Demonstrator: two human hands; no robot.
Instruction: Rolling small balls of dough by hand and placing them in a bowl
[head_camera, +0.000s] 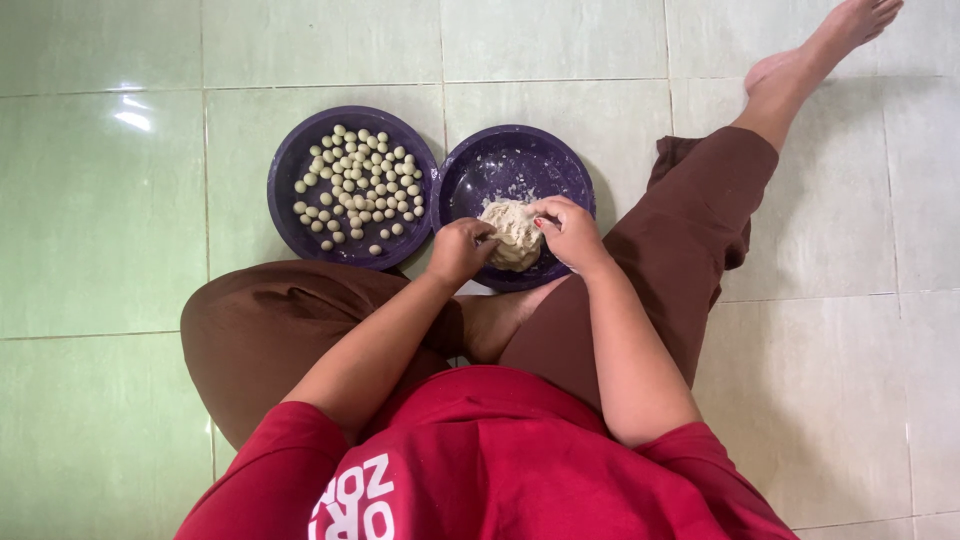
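Observation:
A pale lump of dough (513, 232) lies in the right-hand dark purple round tray (515, 160) on the tiled floor. My left hand (461, 250) is at the lump's left side with its fingers curled against it. My right hand (570, 232) rests on the lump's right side, fingers pinching into the dough. The other purple tray (290, 160), to the left and touching the first, holds several small round dough balls (360, 185).
I sit on a pale green tiled floor (100, 220) in brown trousers and a red shirt. My left knee (240, 330) is folded in front; my right leg (790, 80) stretches toward the upper right, foot bare.

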